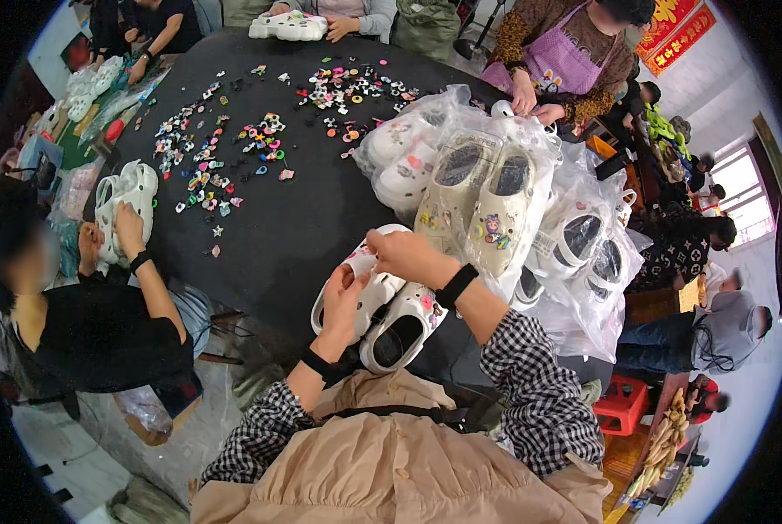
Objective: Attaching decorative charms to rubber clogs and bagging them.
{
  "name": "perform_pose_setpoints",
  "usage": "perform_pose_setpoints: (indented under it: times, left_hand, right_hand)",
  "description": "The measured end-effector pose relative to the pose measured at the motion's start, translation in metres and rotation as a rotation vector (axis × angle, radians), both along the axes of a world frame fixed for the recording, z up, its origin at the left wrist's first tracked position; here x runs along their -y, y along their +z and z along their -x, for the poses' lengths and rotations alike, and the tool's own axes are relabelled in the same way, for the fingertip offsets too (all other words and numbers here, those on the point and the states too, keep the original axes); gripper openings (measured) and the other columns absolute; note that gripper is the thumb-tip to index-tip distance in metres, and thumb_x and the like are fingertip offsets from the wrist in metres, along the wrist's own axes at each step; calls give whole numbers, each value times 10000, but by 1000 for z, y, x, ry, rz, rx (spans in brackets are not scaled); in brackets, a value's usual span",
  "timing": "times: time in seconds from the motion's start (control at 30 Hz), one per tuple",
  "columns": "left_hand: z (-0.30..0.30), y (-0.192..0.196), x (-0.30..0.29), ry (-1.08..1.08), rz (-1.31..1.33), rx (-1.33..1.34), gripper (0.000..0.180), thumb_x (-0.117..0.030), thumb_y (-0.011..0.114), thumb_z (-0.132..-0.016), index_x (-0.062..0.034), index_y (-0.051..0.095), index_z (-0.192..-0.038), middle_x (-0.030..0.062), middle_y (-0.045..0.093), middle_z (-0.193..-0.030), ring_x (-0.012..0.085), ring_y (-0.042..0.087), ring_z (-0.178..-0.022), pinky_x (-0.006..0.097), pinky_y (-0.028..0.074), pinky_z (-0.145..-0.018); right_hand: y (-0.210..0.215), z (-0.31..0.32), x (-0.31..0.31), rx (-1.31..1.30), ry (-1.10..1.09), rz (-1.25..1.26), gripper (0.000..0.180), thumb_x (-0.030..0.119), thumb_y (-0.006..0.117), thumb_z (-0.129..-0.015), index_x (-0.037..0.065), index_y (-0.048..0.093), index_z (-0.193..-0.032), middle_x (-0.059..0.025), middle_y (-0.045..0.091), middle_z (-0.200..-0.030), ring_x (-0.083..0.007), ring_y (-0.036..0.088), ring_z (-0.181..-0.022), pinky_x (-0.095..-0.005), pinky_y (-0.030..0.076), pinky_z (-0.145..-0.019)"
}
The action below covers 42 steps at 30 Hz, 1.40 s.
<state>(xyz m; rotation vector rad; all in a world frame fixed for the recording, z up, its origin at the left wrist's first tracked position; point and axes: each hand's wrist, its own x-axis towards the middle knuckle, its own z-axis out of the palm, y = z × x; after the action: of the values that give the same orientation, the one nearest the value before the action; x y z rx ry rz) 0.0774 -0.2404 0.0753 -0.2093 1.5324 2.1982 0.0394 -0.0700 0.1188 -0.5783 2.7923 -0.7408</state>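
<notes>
though over a white clog [377, 295], right grip [411, 258] with contents unclear

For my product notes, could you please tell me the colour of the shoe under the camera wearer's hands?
The shoe is white, showing best in the head view.

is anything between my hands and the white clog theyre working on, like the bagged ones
Nothing visible is in the way: the left hand and right hand are both right at the white clog. The second clog lies beside it, to the right, and the bagged clogs are farther right, outside that gap.
</notes>
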Motion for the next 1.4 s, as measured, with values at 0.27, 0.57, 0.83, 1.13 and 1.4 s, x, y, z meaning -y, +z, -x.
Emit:
perform_pose_setpoints:
  times: [0.27,0.57,0.83,1.13,1.4]
  left_hand:
    - [0,-1,1,-27,50,-17,343,-70,558,-918,28,506,-1243,88,584,-1202,161,554,-1083,289,411,-952]
    - [-2,-12,2,-13,28,-45,314,-52,561,-917,42,521,-1214,90,597,-1189,156,559,-1091,283,411,-946]
    - [-2,-20,9,-66,89,-115,320,-89,530,-940,-18,544,-1251,11,601,-1126,87,546,-987,241,424,-852]
    - [-3,-14,10,-57,123,-89,332,-101,536,-942,-6,543,-1261,-3,600,-1112,73,538,-942,227,419,-831]
    - [-22,0,15,95,227,-255,232,-75,542,-941,68,545,-1124,23,584,-988,80,497,-840,222,405,-751]
  right_hand:
    - [-8,18,-8,76,68,-29,521,248,757,-692,87,585,-1157,-135,586,-1126,-300,577,-1055,-399,478,-881]
    - [-14,21,-5,91,80,-70,432,281,762,-688,85,619,-1046,-123,602,-1025,-328,587,-998,-424,480,-853]
    - [-23,6,-2,-96,45,-47,330,249,674,-740,71,617,-1012,-126,605,-991,-323,587,-997,-424,465,-877]
    - [-31,-2,-13,-191,54,164,405,246,668,-740,30,622,-1080,-145,625,-1100,-318,579,-1050,-414,444,-928]
    - [-13,-62,-27,-44,-495,615,229,99,577,-899,19,617,-1110,-121,651,-983,-234,616,-889,-324,475,-773]
